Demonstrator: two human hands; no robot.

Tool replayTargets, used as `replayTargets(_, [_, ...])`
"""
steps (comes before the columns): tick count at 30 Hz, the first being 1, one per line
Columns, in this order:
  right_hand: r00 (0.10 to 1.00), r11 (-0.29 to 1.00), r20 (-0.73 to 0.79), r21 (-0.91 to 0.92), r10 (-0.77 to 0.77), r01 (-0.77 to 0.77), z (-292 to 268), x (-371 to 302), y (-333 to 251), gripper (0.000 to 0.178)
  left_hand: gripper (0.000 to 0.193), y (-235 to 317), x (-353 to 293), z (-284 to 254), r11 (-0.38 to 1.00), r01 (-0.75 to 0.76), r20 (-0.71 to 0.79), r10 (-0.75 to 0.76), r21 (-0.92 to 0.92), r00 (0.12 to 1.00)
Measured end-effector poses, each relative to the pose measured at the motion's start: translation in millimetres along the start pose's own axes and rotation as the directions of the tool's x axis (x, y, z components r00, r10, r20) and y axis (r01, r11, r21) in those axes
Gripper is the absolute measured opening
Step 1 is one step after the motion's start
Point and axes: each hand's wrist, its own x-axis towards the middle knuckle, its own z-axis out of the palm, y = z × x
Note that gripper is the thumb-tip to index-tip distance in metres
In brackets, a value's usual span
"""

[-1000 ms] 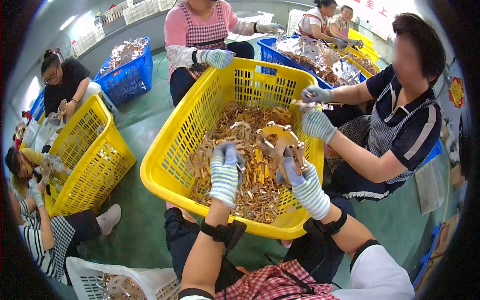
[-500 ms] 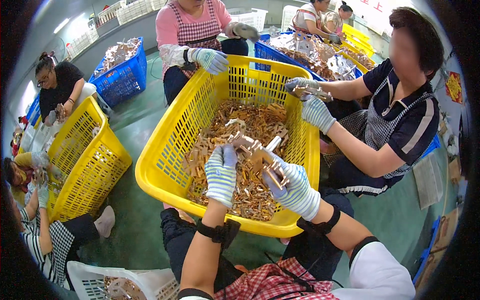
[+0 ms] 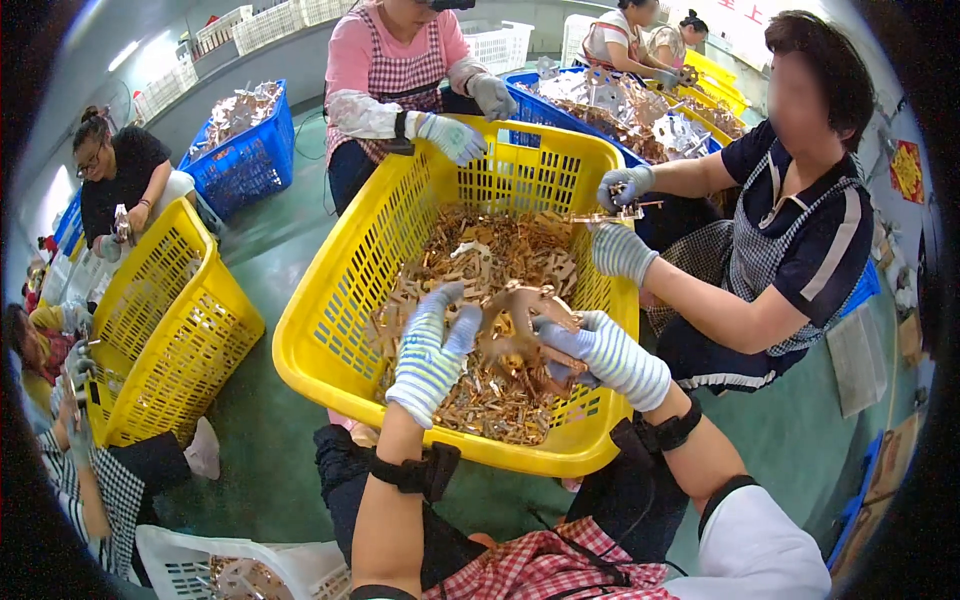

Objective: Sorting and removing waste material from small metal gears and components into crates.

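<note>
My right hand (image 3: 622, 362), in a striped knit glove, grips a copper-coloured metal piece (image 3: 535, 304) with curved arms, held above a yellow slotted basket (image 3: 500, 458). The piece's lower part is blurred. Beside it, my left hand (image 3: 430, 350), gloved alike, has thumb and fingers apart and holds nothing. Many small copper-coloured metal pieces (image 3: 470, 270) lie heaped in the basket below both hands.
At the right, a co-worker's gloved hands (image 3: 622, 250) hold a metal part over the rim. Another person's glove (image 3: 452, 138) rests on the far rim. A second yellow basket (image 3: 180, 320) stands left; a white basket (image 3: 180, 560) sits at lower left.
My left hand has let go of the metal piece and opened, shifting slightly left. My right hand has moved slightly right, still holding the piece, which has turned.
</note>
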Motion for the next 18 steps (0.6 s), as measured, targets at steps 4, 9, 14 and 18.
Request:
replayTargets(4, [0.95,0.794,0.003,0.549,-0.313,0.26,0,6,-2,0.052,0.024,1,0,-1,0.717,0.437,0.221,-0.379,-0.544,0.898])
replayTargets(9, [0.93,0.901,-0.102,0.232,-0.352,0.367,-1,20,21,0.052,0.019,11,-12,23,0.256,0.37,0.201,-0.51,-0.893,0.837])
replayTargets(14, [0.946,0.791,-0.195,0.519,-0.26,0.324,34,20,28,0.053,0.013,35,-30,53,0.566,0.335,0.039,-0.47,-0.753,0.882])
replayTargets(18, [0.941,0.769,-0.308,0.565,-0.138,0.298,12,25,38,0.044,0.013,34,-23,51,0.637,0.453,0.252,-0.385,-0.624,0.888])
